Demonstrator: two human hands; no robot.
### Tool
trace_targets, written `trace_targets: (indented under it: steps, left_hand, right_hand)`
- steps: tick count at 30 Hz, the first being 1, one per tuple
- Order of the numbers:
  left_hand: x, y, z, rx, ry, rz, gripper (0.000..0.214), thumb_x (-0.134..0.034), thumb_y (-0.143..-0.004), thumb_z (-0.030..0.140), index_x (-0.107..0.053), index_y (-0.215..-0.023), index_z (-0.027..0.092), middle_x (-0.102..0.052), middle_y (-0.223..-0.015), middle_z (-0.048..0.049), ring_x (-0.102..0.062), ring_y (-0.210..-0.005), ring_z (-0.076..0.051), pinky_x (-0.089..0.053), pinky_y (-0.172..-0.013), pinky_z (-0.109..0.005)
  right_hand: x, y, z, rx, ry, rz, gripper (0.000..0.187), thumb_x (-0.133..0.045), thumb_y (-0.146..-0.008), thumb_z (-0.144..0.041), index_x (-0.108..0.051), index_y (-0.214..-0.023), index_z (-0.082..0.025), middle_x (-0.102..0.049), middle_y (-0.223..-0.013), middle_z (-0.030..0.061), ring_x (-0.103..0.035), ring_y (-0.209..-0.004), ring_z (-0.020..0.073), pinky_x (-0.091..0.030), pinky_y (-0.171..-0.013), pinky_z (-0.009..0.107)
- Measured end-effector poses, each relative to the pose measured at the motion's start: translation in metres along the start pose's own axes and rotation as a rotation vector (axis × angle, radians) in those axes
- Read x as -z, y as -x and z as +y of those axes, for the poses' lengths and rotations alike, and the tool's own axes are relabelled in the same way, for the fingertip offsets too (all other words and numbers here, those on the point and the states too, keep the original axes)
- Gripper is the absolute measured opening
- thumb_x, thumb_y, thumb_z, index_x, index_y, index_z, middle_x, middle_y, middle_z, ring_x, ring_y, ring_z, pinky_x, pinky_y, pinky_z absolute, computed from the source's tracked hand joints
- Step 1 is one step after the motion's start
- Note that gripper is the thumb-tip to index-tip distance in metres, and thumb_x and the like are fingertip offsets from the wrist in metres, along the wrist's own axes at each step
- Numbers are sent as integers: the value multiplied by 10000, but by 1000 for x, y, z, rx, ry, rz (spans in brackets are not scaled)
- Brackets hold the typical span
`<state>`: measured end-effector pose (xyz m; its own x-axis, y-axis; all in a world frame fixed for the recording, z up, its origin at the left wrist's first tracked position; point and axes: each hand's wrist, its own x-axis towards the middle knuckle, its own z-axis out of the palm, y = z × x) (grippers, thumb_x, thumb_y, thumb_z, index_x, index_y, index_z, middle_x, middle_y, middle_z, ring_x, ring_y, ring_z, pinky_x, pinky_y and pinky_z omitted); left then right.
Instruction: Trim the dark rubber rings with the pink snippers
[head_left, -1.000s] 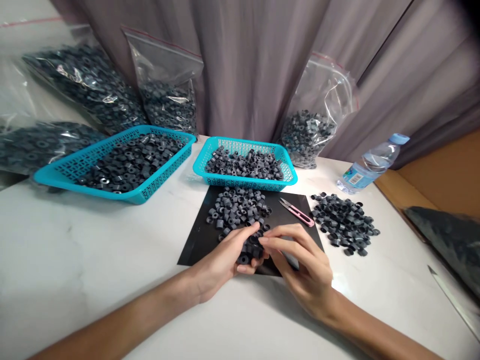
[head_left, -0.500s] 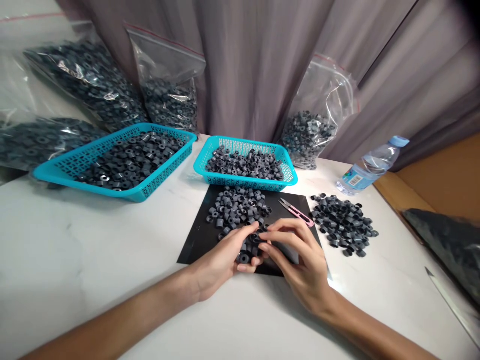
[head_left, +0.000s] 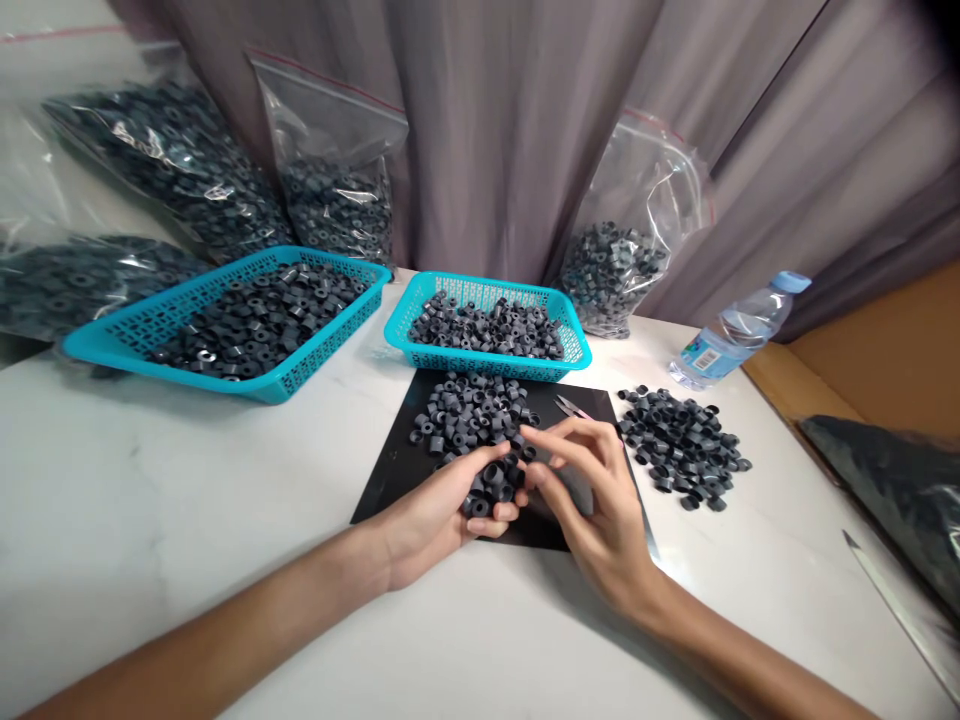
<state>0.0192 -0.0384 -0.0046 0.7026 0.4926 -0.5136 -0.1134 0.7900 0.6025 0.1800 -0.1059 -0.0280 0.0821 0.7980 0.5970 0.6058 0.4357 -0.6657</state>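
Observation:
My left hand point(head_left: 435, 510) is cupped on the black mat point(head_left: 390, 480), closed round a handful of small dark grey rubber rings point(head_left: 491, 485). My right hand point(head_left: 592, 500) rests beside it, fingertips pinched at the rings in the left palm; what they pinch is too small to name. Just beyond both hands a loose pile of rings point(head_left: 469, 410) lies on the mat. The tip of pink snips point(head_left: 568, 405) shows behind my right fingers.
Two teal baskets point(head_left: 112, 345) point(head_left: 401, 325) hold rings. Another ring heap point(head_left: 682, 445) lies right of the mat. Clear bags of rings point(head_left: 330, 190) point(head_left: 622, 250) stand against the curtain, more at far left. A water bottle point(head_left: 731, 330) lies right. A knife blade point(head_left: 892, 595) is at the right edge.
My right hand has slid up and left, covering most of the pink snips, and its fingers have moved in at the rings in my left palm. My left hand stays cupped.

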Motion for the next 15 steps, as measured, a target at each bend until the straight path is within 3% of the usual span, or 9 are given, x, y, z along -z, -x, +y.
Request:
trace_targets:
  steps: [3,6,10,15]
  left_hand:
    - [-1,3,3,-3,-39,1,317,-539,-935,371,-646,-826,93,-525,-768,-17,-419,-566,-40,-241,-440,-145]
    - [-2,6,6,-16,-75,-3,342,-535,-936,392,-652,-817,93,-510,-761,-14,-403,-560,-39,-233,-432,-141]
    - [-5,10,10,-14,-105,-16,324,-584,-906,404,-650,-803,104,-512,-755,-14,-372,-535,-30,-169,-407,-138]
    - [-6,12,13,-26,-118,-10,312,-620,-874,421,-662,-817,117,-524,-737,-11,-372,-522,-30,-144,-400,-141]
  right_hand:
    - [-1,-3,6,-110,62,53,227,-538,-966,-228,-626,-1173,-257,-527,-1017,55,-530,-928,191,-494,-827,372]
    - [-3,-3,14,-186,120,2,214,-626,-896,-254,-595,-1106,-226,-532,-969,42,-514,-855,187,-489,-764,352]
    - [-7,1,22,-186,156,-83,192,-623,-876,-234,-566,-1058,-212,-576,-991,49,-543,-876,189,-481,-756,334]
    - [-9,2,26,-235,108,-93,120,-550,-924,-208,-553,-1044,-204,-621,-962,49,-580,-865,184,-475,-746,322]
